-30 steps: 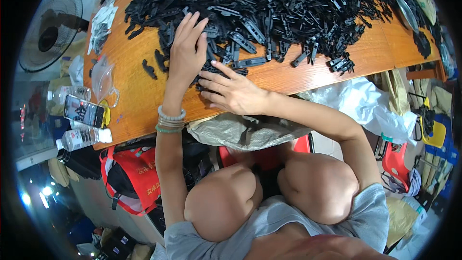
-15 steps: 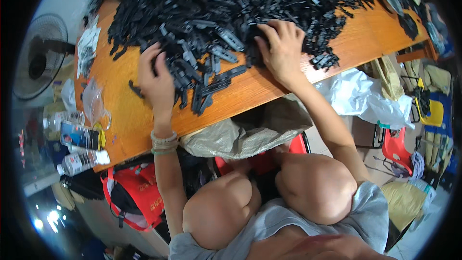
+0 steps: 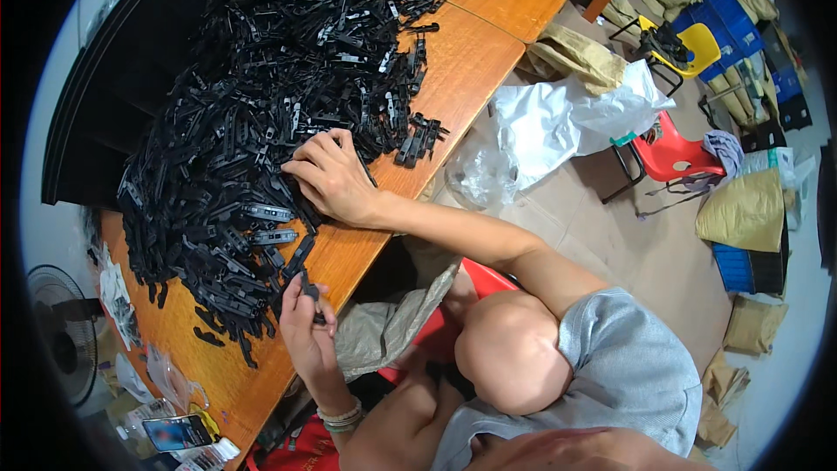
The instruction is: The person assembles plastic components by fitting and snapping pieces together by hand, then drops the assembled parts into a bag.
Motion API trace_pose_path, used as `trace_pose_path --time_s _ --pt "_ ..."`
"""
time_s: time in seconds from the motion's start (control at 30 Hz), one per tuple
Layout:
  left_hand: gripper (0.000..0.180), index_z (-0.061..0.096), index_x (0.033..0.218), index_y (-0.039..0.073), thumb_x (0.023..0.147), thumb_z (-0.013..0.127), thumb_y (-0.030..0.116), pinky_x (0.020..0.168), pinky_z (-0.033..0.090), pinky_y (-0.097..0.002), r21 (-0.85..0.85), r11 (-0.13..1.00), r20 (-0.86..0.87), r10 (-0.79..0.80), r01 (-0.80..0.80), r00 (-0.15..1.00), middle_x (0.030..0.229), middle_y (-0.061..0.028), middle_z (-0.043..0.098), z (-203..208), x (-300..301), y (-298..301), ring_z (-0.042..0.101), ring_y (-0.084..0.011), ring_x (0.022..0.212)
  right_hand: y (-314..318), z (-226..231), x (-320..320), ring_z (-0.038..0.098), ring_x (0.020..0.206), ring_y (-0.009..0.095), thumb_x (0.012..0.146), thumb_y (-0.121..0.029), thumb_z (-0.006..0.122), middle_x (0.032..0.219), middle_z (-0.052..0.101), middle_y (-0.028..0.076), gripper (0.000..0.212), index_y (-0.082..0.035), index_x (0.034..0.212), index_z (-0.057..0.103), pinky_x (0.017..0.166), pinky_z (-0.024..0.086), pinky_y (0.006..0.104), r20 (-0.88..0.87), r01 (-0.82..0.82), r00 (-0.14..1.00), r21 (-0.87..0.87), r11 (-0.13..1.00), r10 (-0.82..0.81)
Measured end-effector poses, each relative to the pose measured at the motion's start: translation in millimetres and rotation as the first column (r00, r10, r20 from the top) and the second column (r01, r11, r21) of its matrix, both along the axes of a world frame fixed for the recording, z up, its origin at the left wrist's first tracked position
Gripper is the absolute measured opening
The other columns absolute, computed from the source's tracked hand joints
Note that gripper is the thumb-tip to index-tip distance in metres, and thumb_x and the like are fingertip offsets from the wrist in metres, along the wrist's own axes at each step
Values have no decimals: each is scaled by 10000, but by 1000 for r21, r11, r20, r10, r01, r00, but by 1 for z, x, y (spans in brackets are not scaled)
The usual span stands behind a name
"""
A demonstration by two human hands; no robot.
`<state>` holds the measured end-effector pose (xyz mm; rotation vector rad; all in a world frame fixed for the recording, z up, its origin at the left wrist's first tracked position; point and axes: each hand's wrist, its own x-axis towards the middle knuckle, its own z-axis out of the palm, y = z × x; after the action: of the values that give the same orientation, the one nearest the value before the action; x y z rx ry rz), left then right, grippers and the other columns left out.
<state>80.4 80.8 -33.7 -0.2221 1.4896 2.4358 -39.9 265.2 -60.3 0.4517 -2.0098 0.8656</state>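
A large heap of black, long, clip-like plastic pieces covers much of the wooden table. At the heap's near edge, my left hand has its fingers closed around a black plastic piece, held upright just past the table's front edge. My right hand rests farther up on the heap, its fingers bent down among the pieces. What lies under its fingertips is hidden. Some loose pieces lie on the wood between and beside the hands.
An open woven sack hangs below the table edge by my knees. At the left end are a phone, plastic bottles and a fan. To the right stand a red chair, a yellow chair and silvery plastic sheeting.
The view has swung to the right. My left hand has left the pieces at the heap's edge and now holds one near the table's front edge. My right hand stays on the heap.
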Motion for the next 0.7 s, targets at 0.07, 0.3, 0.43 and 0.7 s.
trace_pose_path --time_s 0.07,0.3,0.43,0.7 --pt "287 480 1165 -40 932 482 128 467 400 -215 -36 999 -3 -2 2 1000 972 -168 603 -11 -2 -1 526 -113 578 -1 6 8 527 822 231 718 3 645 902 539 88 221 -31 935 621 718 409 327 33 -91 995 -103 991 95" --pt "271 478 1092 -72 957 425 157 473 479 -241 -105 989 -10 105 -105 994 882 -181 611 7 -3 3 595 -189 543 -3 28 56 573 695 216 785 -93 656 736 576 92 127 7 862 635 595 442 324 376 -633 332 -591 500 865" --pt "306 470 1114 -87 970 400 174 500 497 -252 -260 966 -98 -13 -13 995 839 -169 611 12 1 6 619 -211 557 -4 23 69 559 683 217 772 -109 677 719 578 95 141 6 835 625 590 420 335 486 -609 285 -573 548 826" --pt "326 433 1218 -109 920 441 25 625 523 -258 -477 878 -188 -138 32 972 956 -148 606 17 15 20 659 -220 757 -3 15 81 588 723 256 788 -65 641 778 589 114 100 5 841 594 634 449 354 369 -509 501 -605 612 783"
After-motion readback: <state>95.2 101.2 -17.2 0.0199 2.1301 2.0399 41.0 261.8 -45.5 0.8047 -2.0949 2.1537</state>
